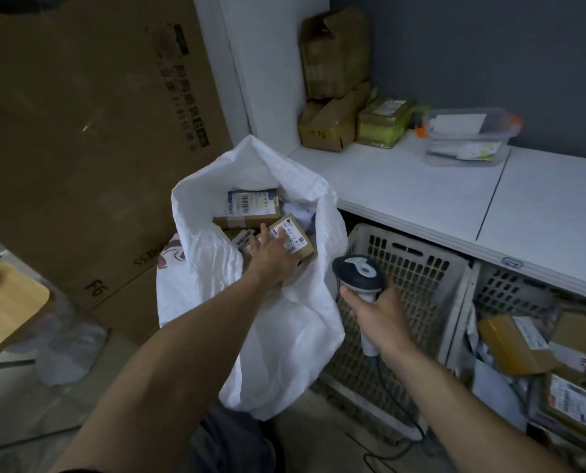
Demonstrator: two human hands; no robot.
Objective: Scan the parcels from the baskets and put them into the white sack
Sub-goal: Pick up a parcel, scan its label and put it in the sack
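Beside the white counter [421, 199] — left hand [271, 257], arm outstretched, grips a cardboard parcel [296, 238] inside the white sack [284, 336]; right hand [376, 315] clasps a barcode scanner [359, 271].

Unreadable print on parcel label [295, 235].
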